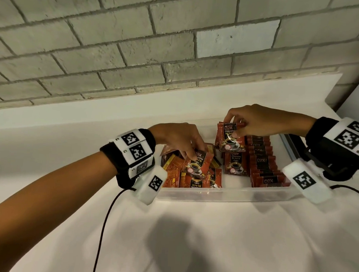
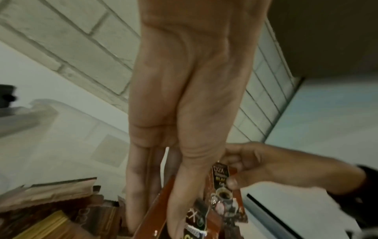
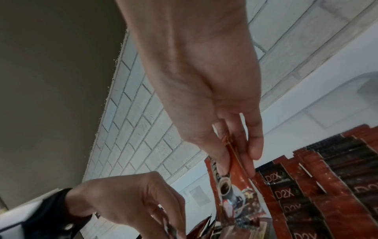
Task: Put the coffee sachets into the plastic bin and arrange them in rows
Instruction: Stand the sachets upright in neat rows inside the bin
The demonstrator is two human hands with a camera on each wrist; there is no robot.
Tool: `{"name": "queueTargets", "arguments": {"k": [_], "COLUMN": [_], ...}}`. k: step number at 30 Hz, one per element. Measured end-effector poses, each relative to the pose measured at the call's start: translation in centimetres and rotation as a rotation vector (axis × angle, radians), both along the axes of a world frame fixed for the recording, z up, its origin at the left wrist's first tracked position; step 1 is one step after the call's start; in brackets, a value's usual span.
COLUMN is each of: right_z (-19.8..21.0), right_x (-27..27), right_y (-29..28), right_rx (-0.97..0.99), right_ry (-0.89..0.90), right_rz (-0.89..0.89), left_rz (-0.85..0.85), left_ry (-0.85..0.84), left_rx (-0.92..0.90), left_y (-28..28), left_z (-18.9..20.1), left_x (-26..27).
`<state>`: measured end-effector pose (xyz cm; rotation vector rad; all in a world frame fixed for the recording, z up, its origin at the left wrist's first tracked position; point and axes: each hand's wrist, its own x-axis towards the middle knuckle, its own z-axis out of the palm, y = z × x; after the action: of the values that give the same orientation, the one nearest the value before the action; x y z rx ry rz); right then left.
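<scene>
A clear plastic bin (image 1: 223, 194) stands on the white table. Red and black coffee sachets stand packed in a neat row (image 1: 262, 160) at its right side; the same row (image 3: 327, 194) shows in the right wrist view. A loose pile of sachets (image 1: 173, 172) lies in the bin's left half. My left hand (image 1: 194, 155) pinches one sachet (image 1: 200, 161) over that pile, seen close as (image 2: 155, 215). My right hand (image 1: 234, 121) holds another sachet (image 1: 230, 138) upright by its top edge, above a sachet leaning mid-bin (image 1: 235, 165). That held sachet (image 3: 239, 194) hangs from the fingers (image 3: 255, 145).
A grey brick wall (image 1: 137, 41) rises just behind the table. A black cable (image 1: 106, 225) trails from my left wrist across the table's near side. A metal rail (image 1: 289, 146) runs along the bin's right.
</scene>
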<state>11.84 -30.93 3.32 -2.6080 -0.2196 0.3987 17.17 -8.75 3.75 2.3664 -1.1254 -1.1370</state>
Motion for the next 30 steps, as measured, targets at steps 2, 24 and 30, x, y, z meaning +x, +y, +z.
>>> {"name": "queueTargets", "arguments": {"k": [2, 24, 30], "right_z": [0.1, -3.1, -3.0], "right_x": [-0.4, -1.9, -2.3], "right_y": [-0.6, 1.9, 1.2], "right_rx": [0.007, -0.467, -0.6], "right_ry": [0.012, 0.117, 0.057], "right_rz": [-0.003, 0.197, 0.168], "left_rz": [-0.151, -0.341, -0.304], "left_ry": [-0.152, -0.301, -0.245], "left_rx": [0.063, 0.308, 0.344], "left_y": [-1.3, -4.1, -4.1], "left_z": [0.2, -2.4, -3.1], "left_x": [-0.2, -2.0, -2.0]}}
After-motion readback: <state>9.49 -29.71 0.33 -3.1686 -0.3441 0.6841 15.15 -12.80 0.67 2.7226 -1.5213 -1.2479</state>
